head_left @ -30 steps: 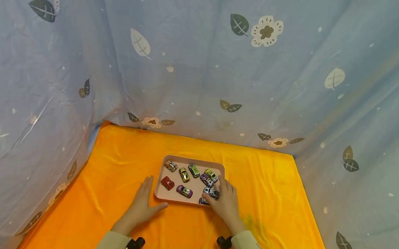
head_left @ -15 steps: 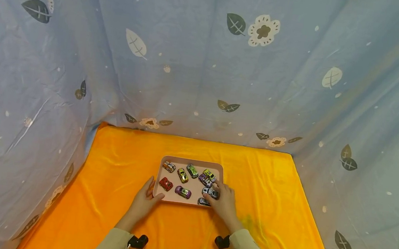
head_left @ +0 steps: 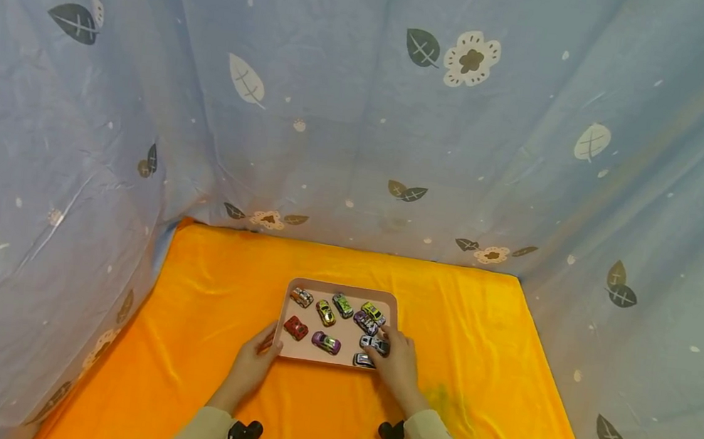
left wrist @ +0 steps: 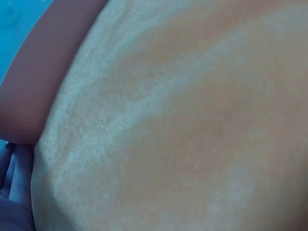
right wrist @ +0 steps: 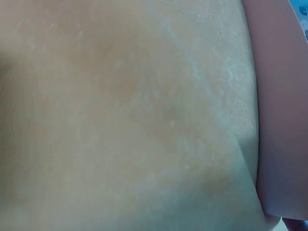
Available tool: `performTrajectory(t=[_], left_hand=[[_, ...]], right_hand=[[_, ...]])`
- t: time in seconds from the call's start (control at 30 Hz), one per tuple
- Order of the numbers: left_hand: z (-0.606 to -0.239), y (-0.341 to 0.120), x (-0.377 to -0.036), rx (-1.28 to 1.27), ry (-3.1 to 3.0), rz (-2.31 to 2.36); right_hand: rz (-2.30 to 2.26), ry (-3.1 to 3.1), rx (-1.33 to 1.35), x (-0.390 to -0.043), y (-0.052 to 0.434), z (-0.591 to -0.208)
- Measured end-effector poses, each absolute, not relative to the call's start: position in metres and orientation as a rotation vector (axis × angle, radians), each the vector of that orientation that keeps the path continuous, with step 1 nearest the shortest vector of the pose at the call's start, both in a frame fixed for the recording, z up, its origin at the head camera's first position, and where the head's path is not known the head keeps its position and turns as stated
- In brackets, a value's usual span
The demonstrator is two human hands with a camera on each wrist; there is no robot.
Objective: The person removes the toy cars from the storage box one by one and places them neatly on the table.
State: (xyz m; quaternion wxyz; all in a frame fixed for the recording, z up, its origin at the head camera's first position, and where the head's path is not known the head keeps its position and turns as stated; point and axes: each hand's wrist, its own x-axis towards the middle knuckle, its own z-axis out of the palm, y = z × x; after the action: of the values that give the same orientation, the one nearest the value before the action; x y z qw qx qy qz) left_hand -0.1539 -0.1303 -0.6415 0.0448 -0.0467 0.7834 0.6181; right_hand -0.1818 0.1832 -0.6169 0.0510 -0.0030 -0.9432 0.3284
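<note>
A shallow pink tray (head_left: 344, 289) lies on the orange cloth (head_left: 332, 410) and holds several toy cars, among them a red car (head_left: 295, 327), a purple car (head_left: 326, 343) and a grey car (head_left: 371, 342). My left hand (head_left: 265, 346) grips the tray's front left corner, thumb over the rim. My right hand (head_left: 388, 348) holds the front right corner, its fingers lying over the rim beside the grey car. The left wrist view shows only cloth, a strip of tray wall (left wrist: 43, 72) and a fingertip (left wrist: 12, 192). The right wrist view shows cloth and tray wall (right wrist: 284, 120).
Blue fabric printed with leaves and flowers (head_left: 360, 142) hangs close around the cloth at the back, left and right. Bare orange cloth surrounds the tray on all sides. Black wrist cameras (head_left: 246, 431) sit on both beige sleeves.
My left hand slid right from lying flat on the cloth and took hold of the tray's front left corner. My right hand stayed at the front right corner.
</note>
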Motion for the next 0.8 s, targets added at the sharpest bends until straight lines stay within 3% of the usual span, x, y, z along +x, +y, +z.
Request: performTrajectory(t=[0.8], left_hand=[[-0.635, -0.128, -0.149, -0.146, 2.426, 1.892]], right_hand=[[0.812, -3.025, -0.044, -0.189, 0.178, -0.590]])
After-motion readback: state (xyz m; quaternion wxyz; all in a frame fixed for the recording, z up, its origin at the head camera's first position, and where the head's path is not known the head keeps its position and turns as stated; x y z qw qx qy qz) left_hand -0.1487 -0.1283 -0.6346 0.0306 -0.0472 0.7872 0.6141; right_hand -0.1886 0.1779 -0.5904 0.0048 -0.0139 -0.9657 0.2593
